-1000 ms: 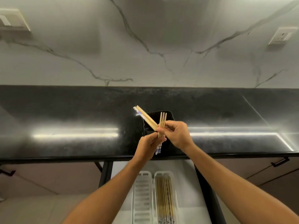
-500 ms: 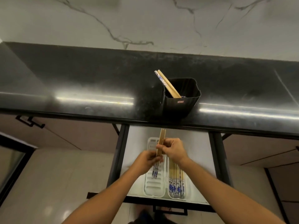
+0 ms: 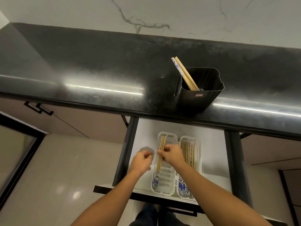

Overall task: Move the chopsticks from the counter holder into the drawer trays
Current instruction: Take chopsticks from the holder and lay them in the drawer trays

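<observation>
- The black table (image 3: 97, 66) runs across in front of me; on it, near its front edge, stands the black holder (image 3: 201, 95), with a few chopsticks (image 3: 184, 73) leaning out to its left.
- Below the table, the open drawer (image 3: 213, 154) has a white floor.
- On that floor two white trays lie side by side: the left tray (image 3: 167, 175) and the right tray (image 3: 197, 162).

The black holder (image 3: 197, 97) carries a small red label, too small to read.
</observation>
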